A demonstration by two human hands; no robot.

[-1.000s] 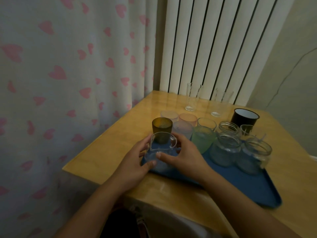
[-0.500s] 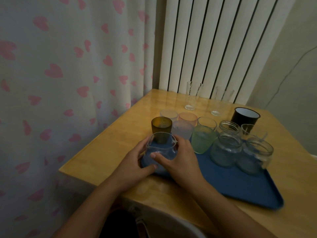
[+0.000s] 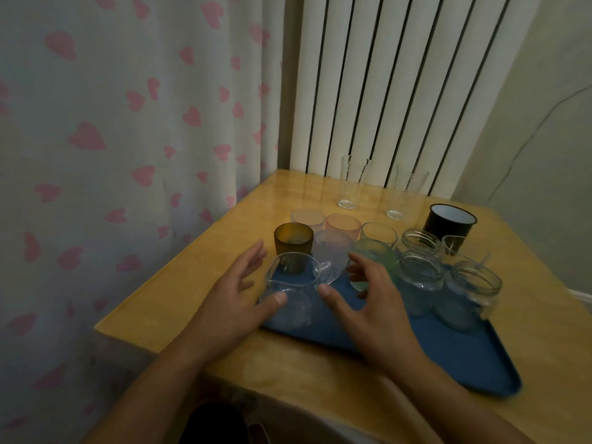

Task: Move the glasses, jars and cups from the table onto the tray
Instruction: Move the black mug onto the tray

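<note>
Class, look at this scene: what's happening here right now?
A person is loading glassware onto a blue tray. Both hands, left and right, are open on either side of a clear jug at the tray's near-left corner. Two tall glasses stand on the table behind.

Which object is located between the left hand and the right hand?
In the head view, a clear glass pitcher stands on the blue tray between the left hand and the right hand. Both hands are open around it.
</note>
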